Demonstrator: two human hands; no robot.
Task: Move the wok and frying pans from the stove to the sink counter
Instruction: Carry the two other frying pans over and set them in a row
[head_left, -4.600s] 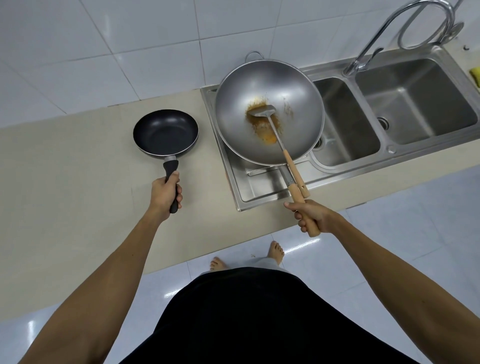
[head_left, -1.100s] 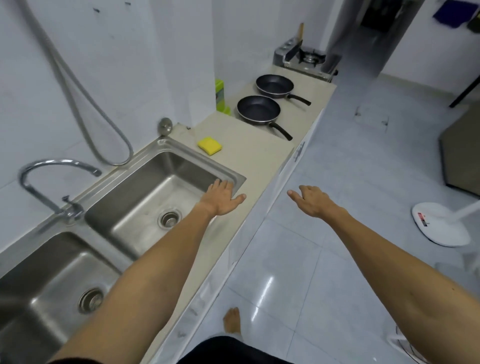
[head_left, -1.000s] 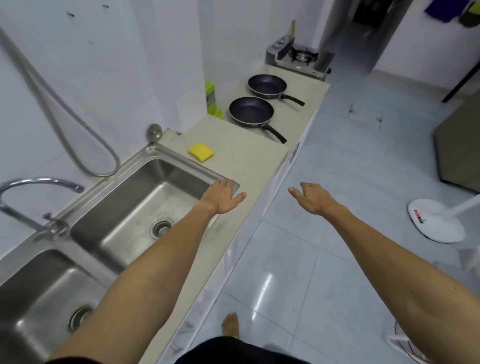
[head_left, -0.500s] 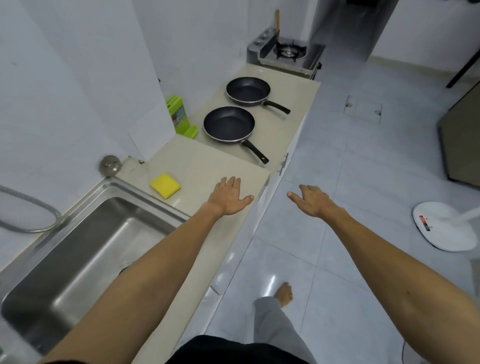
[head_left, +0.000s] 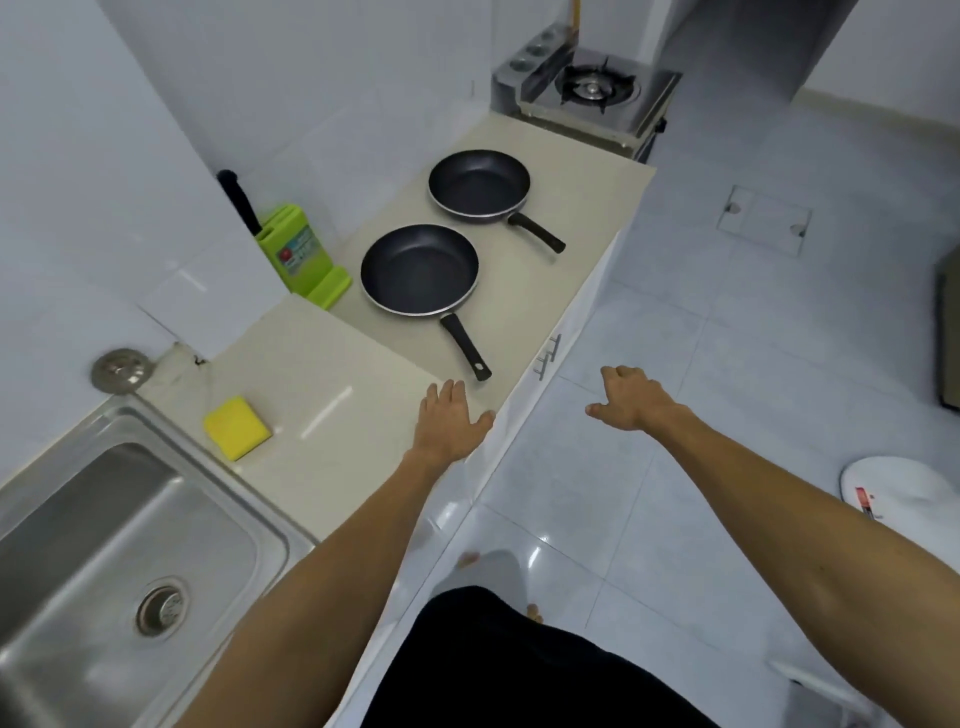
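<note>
Standing nearer the pans than half a second before, the person saw less of the steel sink basin (head_left: 119, 545) at lower left, and the gas stove (head_left: 592, 93) sat larger at the far end. A long beige stone counter (head_left: 322, 467) ran from sink to stove along a white tiled wall above a pale glossy tile floor (head_left: 701, 322). Two black round non-stick frying pans rested on that counter between sink and stove, handles pointing toward the floor side: the nearer pan (head_left: 420, 270) and the farther pan (head_left: 479, 186); no wok showed. One green plastic knife block (head_left: 297, 254) stood against the wall, and one yellow rectangular sponge (head_left: 237, 427) lay beside the sink. The left hand (head_left: 451, 422) hovered over the counter edge just short of the nearer pan's handle, fingers spread and holding nothing. The right hand (head_left: 631, 399) hung over the floor, fingers loosely curled, empty.
</note>
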